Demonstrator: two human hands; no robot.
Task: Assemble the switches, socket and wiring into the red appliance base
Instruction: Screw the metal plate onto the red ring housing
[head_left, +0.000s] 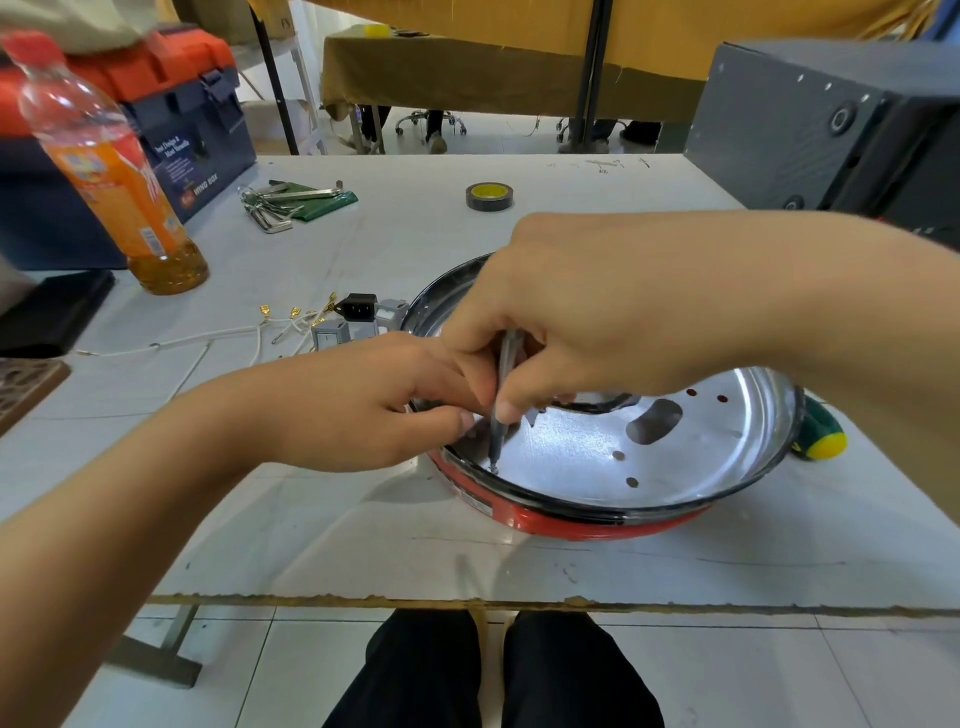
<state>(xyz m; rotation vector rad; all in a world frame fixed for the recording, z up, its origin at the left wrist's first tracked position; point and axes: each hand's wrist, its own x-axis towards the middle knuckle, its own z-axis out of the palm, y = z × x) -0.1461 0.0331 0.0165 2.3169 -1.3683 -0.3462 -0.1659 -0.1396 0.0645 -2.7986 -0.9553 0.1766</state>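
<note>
The red appliance base (561, 519) lies on the white table with its shiny metal liner (597, 457) facing up. My right hand (597, 317) grips a thin screwdriver (497, 431) upright, its tip on a screw near the liner's near-left edge. My left hand (363, 400) rests on the base's left rim, fingertips curled beside the screwdriver shaft; whether they pinch it is unclear. Left of the base lie the black socket (358, 306), two grey switches (332, 332) and white wires (218, 340) with brass terminals.
An orange drink bottle (119, 171) stands at the left, a toolbox (171, 119) behind it. Hex keys (280, 202) and a tape roll (489, 196) lie farther back. A green-yellow screwdriver handle (821, 431) lies right of the base. A grey box (831, 130) stands at the back right.
</note>
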